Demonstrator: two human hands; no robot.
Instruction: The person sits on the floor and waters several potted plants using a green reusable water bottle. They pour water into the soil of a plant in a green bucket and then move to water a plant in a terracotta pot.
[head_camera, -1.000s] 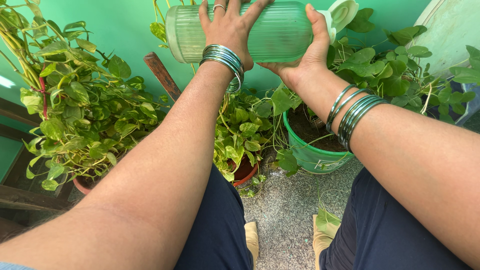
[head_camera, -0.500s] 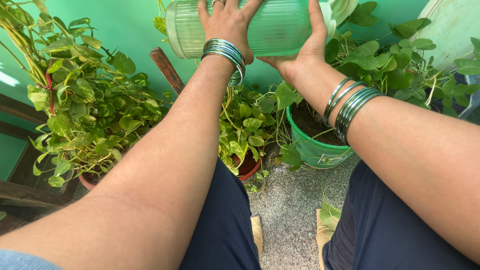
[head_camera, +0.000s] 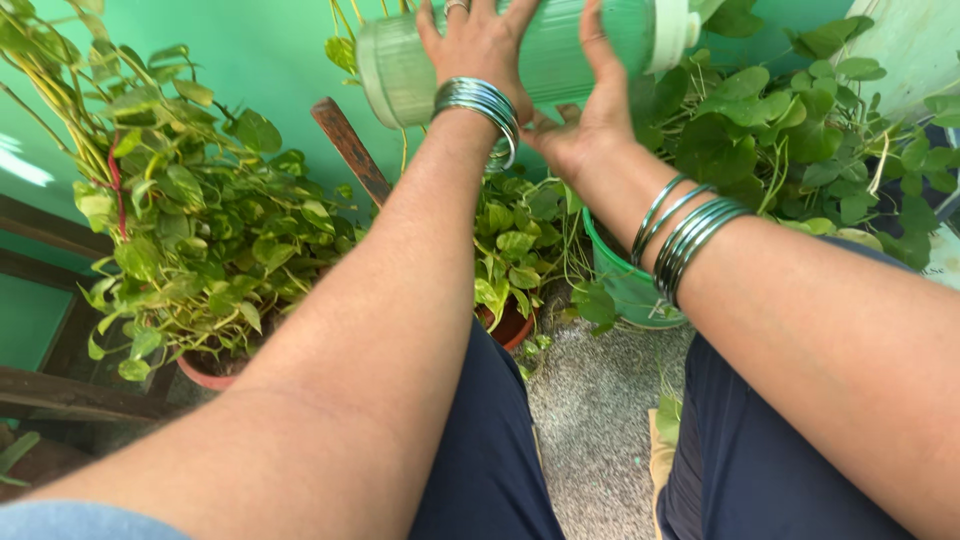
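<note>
Bottle (head_camera: 545, 55): ribbed pale-green plastic, lying near horizontal at 12 o'clock of the view, base toward 10 o'clock, white cap end toward 2 o'clock.
Left hand (head_camera: 480, 45): spread over the top of the bottle, fingers draped across the ribs, pressing rather than wrapping; bangles at the wrist.
Right hand (head_camera: 590, 110): cupped under and behind the bottle, fingers up along its side, part open, palm carrying the weight.
Below the bottle: green bucket pot (head_camera: 625, 290) at 1 o'clock, holding a trailing leafy plant; small terracotta pot (head_camera: 510, 325) at 12 o'clock; large variegated plant (head_camera: 190, 220) at 10 o'clock.
Cap: white end partly cut by the frame edge; open or closed, cannot tell.
Risk, slip: neither hand fully closed round the barrel; ribbed wall likely slick if wet; a roll off the right palm would probably drop it onto the leaves or the bucket rim.
Risk, spill: tipped this flat, an open spout would likely pour past the soil onto the speckled floor (head_camera: 600, 400) or the dark trousers.
Risk, stems: forearms close over the middle plant; a downward shift may bend its shoots.
</note>
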